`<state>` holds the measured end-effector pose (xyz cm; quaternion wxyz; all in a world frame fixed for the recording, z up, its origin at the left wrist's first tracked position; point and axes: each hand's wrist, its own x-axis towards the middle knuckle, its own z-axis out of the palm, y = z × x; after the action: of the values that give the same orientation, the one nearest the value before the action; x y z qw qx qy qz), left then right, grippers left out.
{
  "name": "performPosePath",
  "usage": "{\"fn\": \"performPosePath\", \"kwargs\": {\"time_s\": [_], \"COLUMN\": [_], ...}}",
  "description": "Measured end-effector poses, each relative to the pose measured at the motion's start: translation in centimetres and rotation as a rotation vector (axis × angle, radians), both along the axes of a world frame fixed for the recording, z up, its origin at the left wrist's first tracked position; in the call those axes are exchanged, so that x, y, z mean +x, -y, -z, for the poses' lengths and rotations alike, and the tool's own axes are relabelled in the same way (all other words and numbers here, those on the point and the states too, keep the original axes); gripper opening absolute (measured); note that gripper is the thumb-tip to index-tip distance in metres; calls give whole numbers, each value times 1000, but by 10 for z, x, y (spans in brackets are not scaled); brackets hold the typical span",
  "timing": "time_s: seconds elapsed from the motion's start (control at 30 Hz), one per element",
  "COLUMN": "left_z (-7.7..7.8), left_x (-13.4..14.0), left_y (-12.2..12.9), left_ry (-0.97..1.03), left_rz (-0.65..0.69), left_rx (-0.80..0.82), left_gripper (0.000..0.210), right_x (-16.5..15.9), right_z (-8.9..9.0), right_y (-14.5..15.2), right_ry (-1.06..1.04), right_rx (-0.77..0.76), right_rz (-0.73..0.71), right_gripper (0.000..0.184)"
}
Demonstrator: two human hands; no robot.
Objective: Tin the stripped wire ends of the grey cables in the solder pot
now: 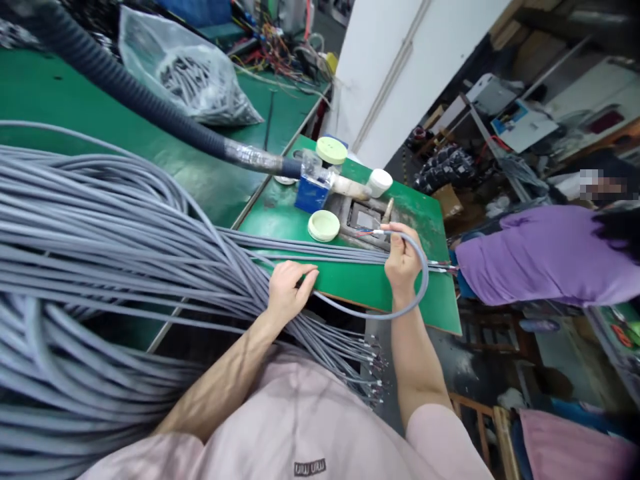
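Observation:
My right hand (403, 257) pinches a grey cable (423, 280) close to its end. Thin coloured wires (365, 233) stick out there beyond a white section, pointing left at the near edge of a square metal pot (367, 219) with a silvery surface. From my right hand the cable bends in a wide loop back to my left hand (291, 288). The left fingers are curled together around this cable, over the big bundle of grey cables (125, 227); the grip itself is partly hidden. Several cables lie across the green board behind both hands.
A black hose (175, 123) runs to a blue box (313, 192) beside the pot. Round pale-green containers (324, 227) and a white cup (379, 182) surround it. Wire-tipped cable ends (373, 367) hang before me. A person in purple (540, 257) is at right.

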<state>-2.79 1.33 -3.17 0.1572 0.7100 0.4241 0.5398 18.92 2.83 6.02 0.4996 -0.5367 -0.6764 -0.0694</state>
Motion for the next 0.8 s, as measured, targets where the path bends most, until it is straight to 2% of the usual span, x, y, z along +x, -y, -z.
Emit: {"fn": "performPosePath", "kwargs": {"time_s": [0.33,0.53,0.8], "left_z": [17,21,24], "left_x": [5,5,5], "left_y": [-3,-4,-4], "left_ry": [-85,-95,-84], "left_rz": [10,23,20], "left_rx": [111,142,159], "left_gripper": [8,7,7], "right_x": [-27,-35,-39], "right_z": [3,1,4], "right_y": [-53,-65,-74], "right_ry": [147,306,385], "right_rx": [-80,-144,-144], "right_rz": [-174,-218,-196], "right_gripper": [22,22,22]}}
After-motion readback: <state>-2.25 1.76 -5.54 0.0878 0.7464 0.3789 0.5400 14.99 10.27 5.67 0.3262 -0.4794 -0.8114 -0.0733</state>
